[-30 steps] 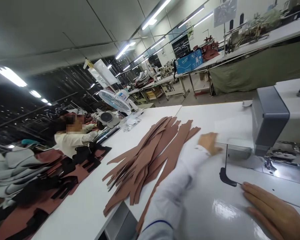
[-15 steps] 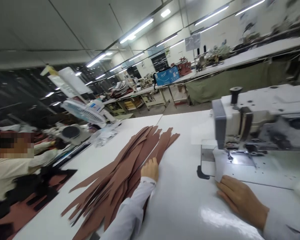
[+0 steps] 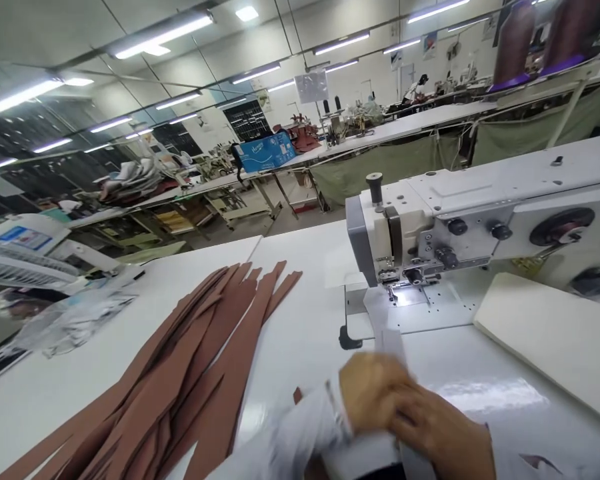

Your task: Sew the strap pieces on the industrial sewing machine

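Where the hands meet: the person's left hand (image 3: 373, 390) and right hand (image 3: 443, 427) are together, touching, in front of the sewing machine (image 3: 405, 230); the left is blurred, and whether either grips anything cannot be told.
Pale strip (image 3: 377, 308): greyish white, narrow and smooth-looking, lying just left of the machine's lit needle area on the table (image 3: 300, 327), its near end passing out of sight at the hands.
Brown pieces (image 3: 180, 373): a loose heap on the table, left of the hands and apart from them; long, flat, matt reddish brown, with curved edges and angled ends, overlapping and fanning out toward the near side, darker lines showing between layers.
Brown tip (image 3: 297, 395): a small corner showing beside the left sleeve (image 3: 305, 427).
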